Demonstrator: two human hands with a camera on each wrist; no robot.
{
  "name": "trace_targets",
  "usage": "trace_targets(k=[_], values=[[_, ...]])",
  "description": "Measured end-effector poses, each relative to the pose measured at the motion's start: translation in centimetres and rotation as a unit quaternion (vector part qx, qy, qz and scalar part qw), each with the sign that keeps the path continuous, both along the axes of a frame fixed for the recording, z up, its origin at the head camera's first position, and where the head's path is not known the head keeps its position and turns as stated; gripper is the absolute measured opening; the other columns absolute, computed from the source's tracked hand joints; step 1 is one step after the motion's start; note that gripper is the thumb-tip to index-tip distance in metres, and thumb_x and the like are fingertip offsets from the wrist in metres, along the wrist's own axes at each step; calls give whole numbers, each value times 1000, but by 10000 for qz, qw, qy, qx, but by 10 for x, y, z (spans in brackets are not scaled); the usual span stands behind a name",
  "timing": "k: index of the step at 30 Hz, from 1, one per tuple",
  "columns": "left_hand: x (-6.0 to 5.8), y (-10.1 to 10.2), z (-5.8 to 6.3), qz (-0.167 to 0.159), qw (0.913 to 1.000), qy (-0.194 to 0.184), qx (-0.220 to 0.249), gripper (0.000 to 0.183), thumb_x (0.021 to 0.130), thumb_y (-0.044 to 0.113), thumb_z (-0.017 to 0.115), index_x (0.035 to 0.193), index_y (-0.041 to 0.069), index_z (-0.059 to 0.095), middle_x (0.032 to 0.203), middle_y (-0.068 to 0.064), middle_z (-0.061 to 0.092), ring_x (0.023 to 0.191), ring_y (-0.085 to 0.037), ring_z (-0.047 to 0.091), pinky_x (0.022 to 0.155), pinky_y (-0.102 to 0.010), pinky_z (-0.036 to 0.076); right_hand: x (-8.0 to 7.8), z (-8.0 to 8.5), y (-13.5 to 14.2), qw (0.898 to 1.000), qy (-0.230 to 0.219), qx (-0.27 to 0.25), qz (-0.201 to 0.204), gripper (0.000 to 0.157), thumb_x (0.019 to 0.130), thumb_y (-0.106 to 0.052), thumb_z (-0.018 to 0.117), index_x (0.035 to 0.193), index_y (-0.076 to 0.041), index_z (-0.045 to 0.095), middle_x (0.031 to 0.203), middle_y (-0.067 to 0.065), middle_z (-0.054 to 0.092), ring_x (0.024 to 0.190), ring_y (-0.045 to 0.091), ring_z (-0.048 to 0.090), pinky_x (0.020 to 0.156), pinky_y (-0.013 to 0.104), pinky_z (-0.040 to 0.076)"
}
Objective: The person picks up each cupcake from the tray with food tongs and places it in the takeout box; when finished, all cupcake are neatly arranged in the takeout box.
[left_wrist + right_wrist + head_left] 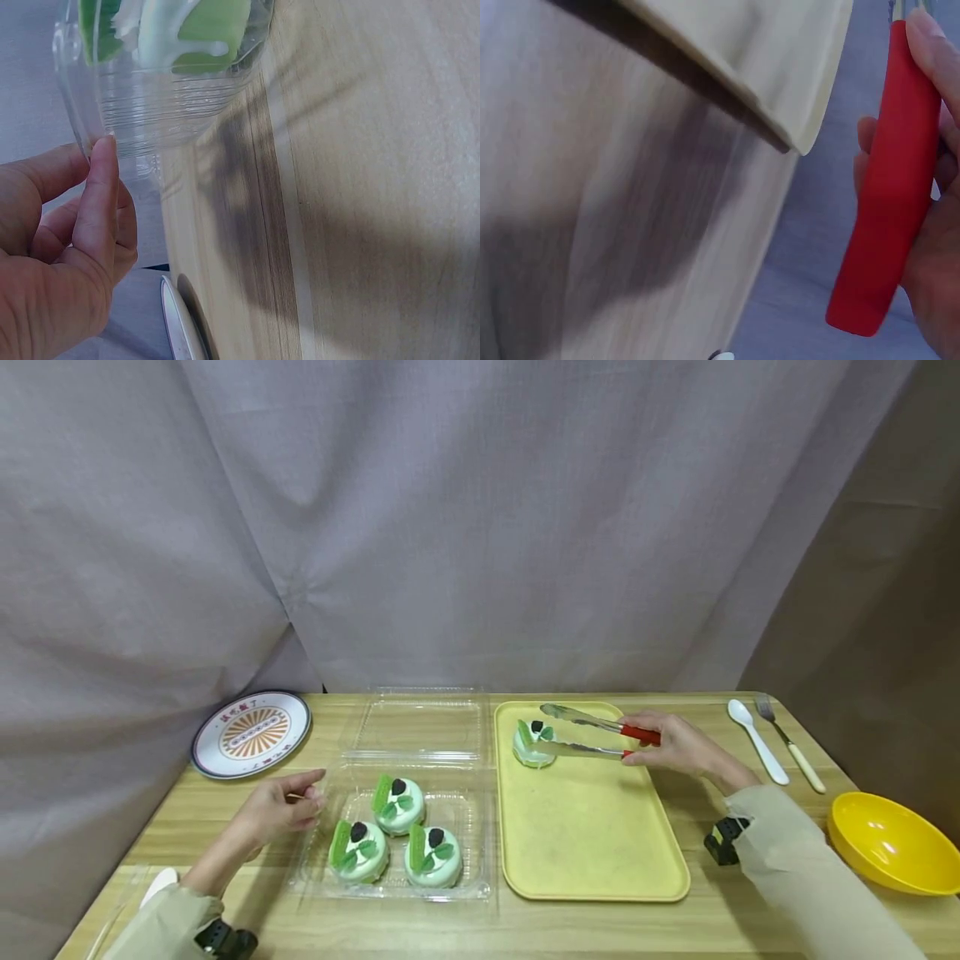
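In the head view my right hand (pixel 670 743) holds metal tongs (pixel 592 720) by their red handles (pixel 889 180). The tong arms stand spread, one tip beyond a small green cake (pixel 527 753) and the other overlapping its near side; whether they touch it I cannot tell. That cake sits at the far left corner of a yellow tray (pixel 592 852). My left hand (pixel 281 810) pinches the rim of a clear plastic box (pixel 161 112) between thumb and fingers. Inside the box stand three like cakes (pixel 401 806), topped with a dark berry and green leaves.
The box's clear lid (pixel 420 722) lies open behind it. A patterned plate (pixel 251 735) is at the back left. On the right are a white spoon (pixel 759 743), a fork (pixel 791 747) and a yellow bowl (pixel 892 843). Another white utensil (pixel 159 885) lies by the left sleeve.
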State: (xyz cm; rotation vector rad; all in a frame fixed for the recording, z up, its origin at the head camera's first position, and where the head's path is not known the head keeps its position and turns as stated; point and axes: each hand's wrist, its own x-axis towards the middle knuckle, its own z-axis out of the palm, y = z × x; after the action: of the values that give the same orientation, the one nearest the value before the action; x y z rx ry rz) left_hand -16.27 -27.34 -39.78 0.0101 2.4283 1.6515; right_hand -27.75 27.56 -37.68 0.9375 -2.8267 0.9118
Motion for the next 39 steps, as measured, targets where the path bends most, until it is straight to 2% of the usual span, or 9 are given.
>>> trace_targets(k=[3,7,9,12,18,22,29,35,39], values=[[0,0,0,-35,10000,-2,-9,59,93,-5,57,141,-21,28,87,4,55,74,0,56,69,-14,60,-7,-2,2,9997,-92,206,62,59,77,-15,82,124,14,59,120,33,61,94,28,64,74,21,57],[0,0,-1,-59,10000,-13,31,59,92,-5,57,141,-22,28,87,5,55,74,1,56,68,-14,60,-13,-2,2,9987,-170,461,132,59,77,-17,83,123,11,61,120,29,63,103,33,60,82,29,56],[-1,0,-2,-72,10000,-3,39,59,92,-5,57,141,-22,28,87,4,54,74,1,56,68,-13,60,-16,-3,2,9984,-191,508,178,57,76,-18,83,122,9,62,120,27,64,106,31,59,85,31,55],[-1,0,-2,-61,10000,12,9,59,93,-5,56,141,-22,28,87,4,54,73,1,55,68,-13,60,-19,-3,1,9981,-324,445,277,56,77,-19,83,121,9,63,117,25,65,102,25,59,84,27,55],[-1,-1,-1,-62,10000,0,-24,59,93,-5,57,141,-22,27,87,4,53,74,1,54,68,-14,59,-22,-6,-1,9981,-336,274,436,53,76,-15,82,118,11,64,105,20,66,84,14,54,70,20,50],[-1,-2,-1,-44,10000,1,-36,59,93,-5,56,141,-22,27,87,4,53,74,1,55,68,-13,59,-21,-8,-4,9982,-235,349,427,55,75,-16,84,118,12,63,104,19,66,83,14,53,69,21,49],[-1,-1,-1,17,10000,6,-62,58,93,-5,57,141,-21,28,87,3,53,73,1,55,67,-14,60,-22,-5,-10,9974,-417,403,438,58,76,-16,83,121,13,61,103,19,65,80,14,51,66,20,46],[0,0,-1,35,10000,10,-13,59,93,-5,57,141,-21,29,88,4,54,74,1,55,68,-14,60,-16,-10,-11,9987,-333,342,182,57,77,-19,82,121,11,62,101,18,65,76,12,48,60,17,42],[0,0,0,42,10000,0,20,59,92,-5,57,141,-21,29,88,4,54,73,1,56,68,-14,60,-1,-10,-14,9988,83,473,-130,58,76,-23,84,120,9,64,103,17,67,75,11,49,59,18,41]])
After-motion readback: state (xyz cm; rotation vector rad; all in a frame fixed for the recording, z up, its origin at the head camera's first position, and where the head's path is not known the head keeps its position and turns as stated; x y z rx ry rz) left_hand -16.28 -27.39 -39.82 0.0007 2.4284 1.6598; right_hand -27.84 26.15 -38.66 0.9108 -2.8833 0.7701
